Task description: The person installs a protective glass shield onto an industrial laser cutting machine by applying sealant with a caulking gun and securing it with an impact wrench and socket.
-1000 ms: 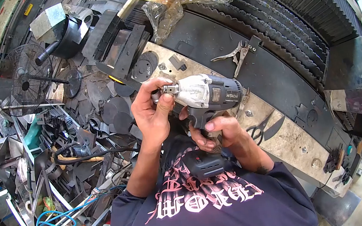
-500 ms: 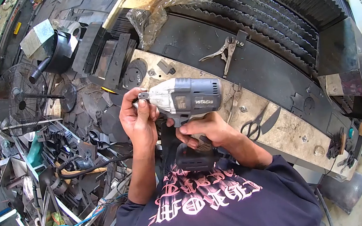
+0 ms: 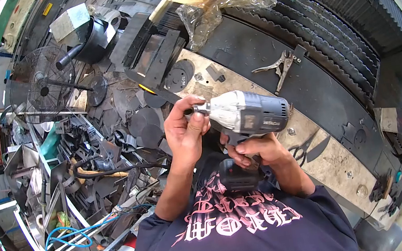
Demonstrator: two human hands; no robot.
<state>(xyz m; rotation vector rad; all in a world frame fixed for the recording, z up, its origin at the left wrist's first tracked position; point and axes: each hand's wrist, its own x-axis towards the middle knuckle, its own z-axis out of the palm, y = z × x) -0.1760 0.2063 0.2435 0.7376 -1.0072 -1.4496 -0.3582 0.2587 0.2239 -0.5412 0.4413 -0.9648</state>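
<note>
A cordless impact wrench (image 3: 246, 111), silver at the front and dark grey at the back, lies sideways in front of my chest. My right hand (image 3: 260, 149) wraps round its handle, with fingers by the trigger. Below that hand, the black battery (image 3: 239, 174) hangs close to my shirt. At the tool's nose, my left hand (image 3: 186, 133) is closed, thumb and fingers pinching the small metal drive end (image 3: 202, 108). Beyond the tool, locking pliers (image 3: 282, 67) lie on a dark metal plate. Scissors (image 3: 309, 152) rest on the bench near my right forearm.
The worn bench strip (image 3: 332, 165) runs diagonally under the tool. Ridged dark metal (image 3: 316, 25) stands behind it. Crumpled clear plastic (image 3: 206, 21) lies at the far end. To the left are a standing fan (image 3: 45, 89) and piled scrap metal (image 3: 87, 163).
The view has swung, so the bench and scrap sit further right in the picture. Both hands keep their hold on the impact wrench, which also appears further right and slightly lower.
</note>
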